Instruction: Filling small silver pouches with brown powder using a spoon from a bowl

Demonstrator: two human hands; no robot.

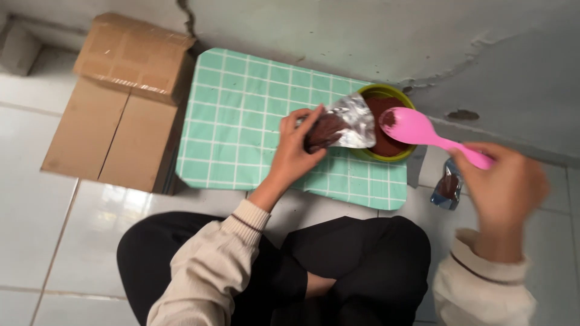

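My left hand (294, 150) grips a silver foil pouch (350, 124) with brown powder showing at its open mouth, held tilted over a green bowl (386, 92). The bowl holds brown powder and sits at the right end of a small table with a green checked top (241, 115). My right hand (504, 190) holds a pink plastic spoon (417, 130) by its handle. The spoon's head hovers over the bowl, with a little powder on it. That hand is blurred.
A closed cardboard box (118, 99) lies on the white tiled floor left of the table. A second small packet (448, 186) rests on the floor by the right hand. A grey wall runs behind. My crossed legs in black trousers (314, 265) are below the table.
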